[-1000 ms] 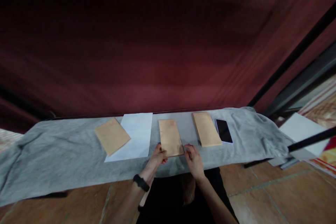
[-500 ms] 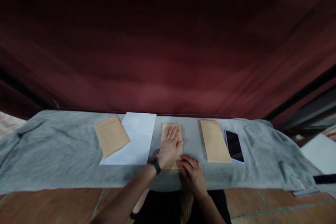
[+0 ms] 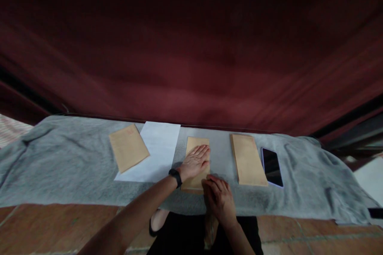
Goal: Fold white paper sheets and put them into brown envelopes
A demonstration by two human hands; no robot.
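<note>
A narrow brown paper envelope (image 3: 194, 183) lies upright in front of me on the grey cloth. My left hand (image 3: 196, 161), with a black band at the wrist, rests flat on it, fingers stretched toward its right edge. Beside the envelope's lower right edge is my right hand (image 3: 220, 199), its fingers bent and close together; whether they pinch the edge is too small to tell. To the left, another brown envelope (image 3: 128, 148) overlaps a white sheet of paper (image 3: 160, 147). On the right lies a stack of brown envelopes (image 3: 249, 161).
A dark phone with a purple edge (image 3: 272, 167) lies right of the stack. The grey cloth (image 3: 68, 159) covers the long surface. A dark red curtain (image 3: 191, 67) hangs behind it. Tiled floor (image 3: 60, 227) shows below, and something white stands at the far right.
My left hand's fingers have swung toward the envelope's right edge and lie closer together. My right hand has barely moved. The view has shifted slightly.
</note>
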